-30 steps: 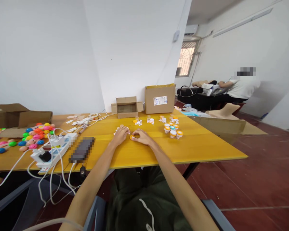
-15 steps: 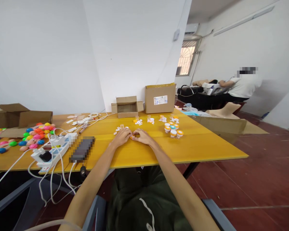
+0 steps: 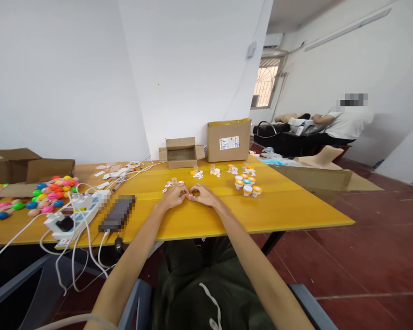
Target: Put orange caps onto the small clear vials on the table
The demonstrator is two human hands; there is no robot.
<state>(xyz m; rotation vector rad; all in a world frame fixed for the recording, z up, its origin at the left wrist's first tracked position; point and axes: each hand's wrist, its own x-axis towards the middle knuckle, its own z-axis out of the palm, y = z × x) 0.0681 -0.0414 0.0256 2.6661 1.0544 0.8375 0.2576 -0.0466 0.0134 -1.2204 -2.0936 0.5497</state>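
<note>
My left hand [image 3: 175, 194] and my right hand [image 3: 202, 194] rest close together on the yellow table [image 3: 278, 211], fingertips meeting over a small orange piece [image 3: 190, 195] that is mostly hidden between them. Both hands have their fingers curled in a pinch. Just beyond my left hand lie small white pieces [image 3: 168, 185] and a tiny clear vial [image 3: 174, 180]. Further back are more piles of white and orange pieces [image 3: 197, 174]. To the right stands a cluster of small jars with orange, white and teal lids [image 3: 247, 184].
A small open cardboard box [image 3: 181, 153] and a taller closed one [image 3: 228, 140] stand at the table's back edge. At left are a power strip with white cables [image 3: 76, 212], a dark flat device [image 3: 117, 213], colourful balls [image 3: 51, 193] and another box [image 3: 30, 167]. A person sits at far right [image 3: 347, 123].
My left hand slid right from the white pieces until its fingertips met my right hand over the orange piece. My right hand stayed in place.
</note>
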